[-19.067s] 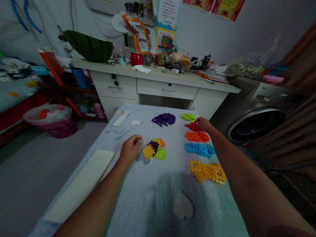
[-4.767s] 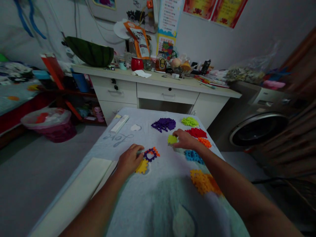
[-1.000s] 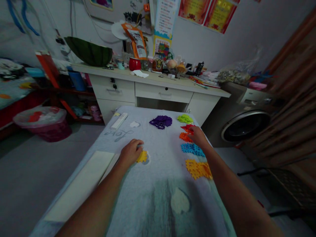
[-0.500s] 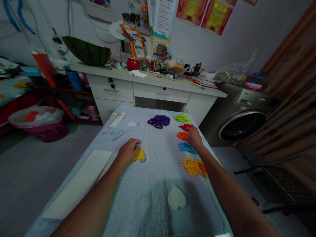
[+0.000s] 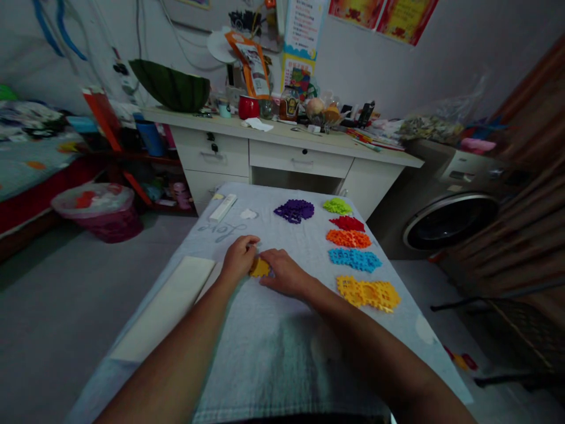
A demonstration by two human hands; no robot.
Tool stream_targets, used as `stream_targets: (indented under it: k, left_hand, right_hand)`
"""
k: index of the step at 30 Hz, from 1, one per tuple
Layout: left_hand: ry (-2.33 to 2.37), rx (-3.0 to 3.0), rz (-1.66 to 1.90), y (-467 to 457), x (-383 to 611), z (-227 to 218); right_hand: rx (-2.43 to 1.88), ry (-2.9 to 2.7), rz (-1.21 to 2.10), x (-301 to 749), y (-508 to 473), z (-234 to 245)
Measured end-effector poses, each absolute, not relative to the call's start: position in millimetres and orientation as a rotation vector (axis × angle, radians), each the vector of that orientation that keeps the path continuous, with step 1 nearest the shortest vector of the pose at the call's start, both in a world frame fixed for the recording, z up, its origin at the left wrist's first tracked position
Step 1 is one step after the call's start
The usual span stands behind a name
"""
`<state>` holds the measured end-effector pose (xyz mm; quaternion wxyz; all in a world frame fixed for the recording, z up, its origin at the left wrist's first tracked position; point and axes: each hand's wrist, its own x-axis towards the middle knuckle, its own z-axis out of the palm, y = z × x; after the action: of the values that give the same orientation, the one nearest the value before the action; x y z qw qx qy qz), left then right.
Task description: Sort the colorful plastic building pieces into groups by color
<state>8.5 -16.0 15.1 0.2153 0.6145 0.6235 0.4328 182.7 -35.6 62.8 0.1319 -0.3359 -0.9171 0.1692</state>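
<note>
A small yellow notched plastic building piece (image 5: pixel 259 268) lies between my hands, low over the tablecloth. My left hand (image 5: pixel 239 258) grips its left side with curled fingers. Curved round its right edge are the fingers of my right hand (image 5: pixel 285 272), partly hiding it; whether they hold a further small piece cannot be made out. To the right, piles of similar pieces form a column: lime green (image 5: pixel 338 205), red (image 5: pixel 348 224), orange (image 5: pixel 348 238), blue (image 5: pixel 354 259) and yellow-orange (image 5: pixel 368 293). A purple pile (image 5: pixel 295 211) sits farther back.
A long white board (image 5: pixel 170 306) lies along the left of the cloth-covered table (image 5: pixel 273 365). Near the back left corner is a white remote-like bar (image 5: pixel 223 208). Behind stands a cluttered desk (image 5: pixel 300 156), with a washing machine (image 5: pixel 441 206) to its right.
My right hand has moved left from the red and orange piles to the yellow piece beside my left hand. The view has shifted slightly, moving the scene rightward.
</note>
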Motion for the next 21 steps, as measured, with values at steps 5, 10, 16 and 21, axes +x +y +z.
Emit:
stream_targets:
  k: [5,10,16,21]
  left_hand:
    - [1.71,1.618,1.255,-15.2,6.8,11.7]
    - [1.725,1.637,1.216,-13.7,7.2,10.7]
    - [1.747,1.625,1.17,-14.4,7.9,11.8]
    - [1.719,1.622,1.186,-17.1,10.1,15.6]
  right_hand:
    - [-0.972,-2.781,0.383,174.8,-33.5,64.1]
    - [-1.144,-2.614,0.589,200.4,-34.6,80.1]
    - [-1.324,-2.205,0.762,281.2,-37.0,102.9]
    - [-1.449,-1.794,0.932,367.1,-43.5,100.3]
